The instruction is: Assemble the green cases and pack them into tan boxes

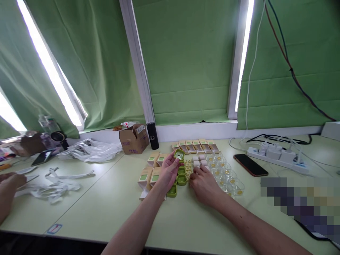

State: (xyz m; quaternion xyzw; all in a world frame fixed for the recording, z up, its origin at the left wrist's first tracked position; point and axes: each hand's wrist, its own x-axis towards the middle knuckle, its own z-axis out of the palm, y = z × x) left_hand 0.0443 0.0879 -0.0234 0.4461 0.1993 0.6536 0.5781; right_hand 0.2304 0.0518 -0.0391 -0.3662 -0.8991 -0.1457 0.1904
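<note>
My left hand (169, 170) grips a small green square tray (179, 154) by its edge, tilted above the table, with something small and pale inside it. More green trays (182, 179) lie below that hand. My right hand (204, 181) rests low with curled fingers beside rows of small yellow square pieces (188, 164). Its fingertips are pressed together, and whatever they hold is hidden. White cylindrical rolls (196, 163) stand just beyond the right hand. To its right are several clear plastic cups (227, 173) with yellow centres.
Folded cardboard cartons (145, 178) stand left of the trays, and a row of cartons (196, 146) behind. A phone (250, 164) and power strip (277, 159) lie right. Further left are a brown box (134, 139), black bottle (152, 136), white straps (53, 186) and another person's hand (12, 182).
</note>
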